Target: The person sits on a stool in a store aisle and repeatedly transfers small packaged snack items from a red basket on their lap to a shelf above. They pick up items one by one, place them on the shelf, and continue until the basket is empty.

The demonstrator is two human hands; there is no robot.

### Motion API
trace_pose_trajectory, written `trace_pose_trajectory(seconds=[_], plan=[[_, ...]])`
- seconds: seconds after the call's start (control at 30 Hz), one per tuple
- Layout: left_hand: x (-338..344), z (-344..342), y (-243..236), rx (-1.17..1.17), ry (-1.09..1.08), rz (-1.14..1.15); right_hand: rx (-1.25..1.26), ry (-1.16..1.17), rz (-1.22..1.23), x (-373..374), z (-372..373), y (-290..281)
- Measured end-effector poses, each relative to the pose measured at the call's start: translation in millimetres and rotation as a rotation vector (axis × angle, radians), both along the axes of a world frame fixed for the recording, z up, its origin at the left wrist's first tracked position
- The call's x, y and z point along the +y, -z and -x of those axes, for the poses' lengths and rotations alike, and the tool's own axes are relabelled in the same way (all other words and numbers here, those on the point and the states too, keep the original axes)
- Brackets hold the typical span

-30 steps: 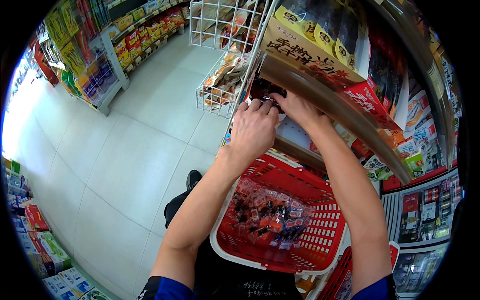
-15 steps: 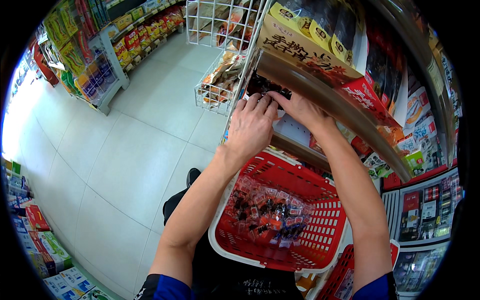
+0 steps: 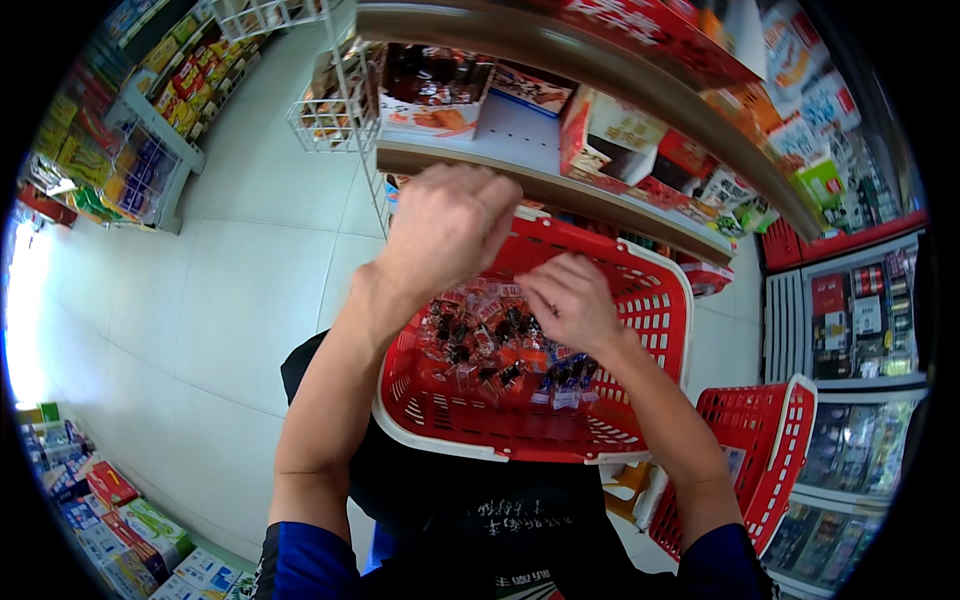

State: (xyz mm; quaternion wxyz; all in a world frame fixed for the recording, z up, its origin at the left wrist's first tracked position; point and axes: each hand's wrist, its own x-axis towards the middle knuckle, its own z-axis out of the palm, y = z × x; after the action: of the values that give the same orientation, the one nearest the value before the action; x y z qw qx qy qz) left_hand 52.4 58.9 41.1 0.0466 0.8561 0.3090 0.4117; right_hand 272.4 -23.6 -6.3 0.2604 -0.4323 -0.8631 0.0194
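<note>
My left hand (image 3: pixel 452 222) is raised over the far left rim of a red shopping basket (image 3: pixel 470 440) with a white edge. Its fingers are curled in and slightly blurred, and whatever they may hold is hidden. Inside the basket, my right hand (image 3: pixel 578 305) hovers above a heap of small clear-wrapped snack packets (image 3: pixel 490 340), red, dark and blue. The right fingers are bent together; anything between them cannot be made out. Beyond the hands, an open display box (image 3: pixel 432 120) with dark packets inside stands on a white shelf (image 3: pixel 520 135).
A second red basket (image 3: pixel 735 460) stands at the lower right. White wire racks (image 3: pixel 335 125) hang at the shelf's left end. More snack boxes (image 3: pixel 610 140) fill the shelf farther right, beside a glass-fronted cooler (image 3: pixel 860 310). Boxed goods (image 3: pixel 140 530) line the lower left.
Both hands have come back from the shelf toward me, the right one now over the packets in the basket. My view has shifted, showing the display box and more of the shelf.
</note>
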Motion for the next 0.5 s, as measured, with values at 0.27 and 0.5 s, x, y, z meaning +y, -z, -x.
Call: trace_pose_trajectory(seconds=[0.27, 0.5], plan=[[-29, -43, 73, 0.933, 0.261, 0.638, -0.508, 0.311, 0.603, -13, -40, 89], [-45, -64, 118, 0.928, 0.357, 0.855, -0.635, 0.316, 0.556, -12, -43, 107]])
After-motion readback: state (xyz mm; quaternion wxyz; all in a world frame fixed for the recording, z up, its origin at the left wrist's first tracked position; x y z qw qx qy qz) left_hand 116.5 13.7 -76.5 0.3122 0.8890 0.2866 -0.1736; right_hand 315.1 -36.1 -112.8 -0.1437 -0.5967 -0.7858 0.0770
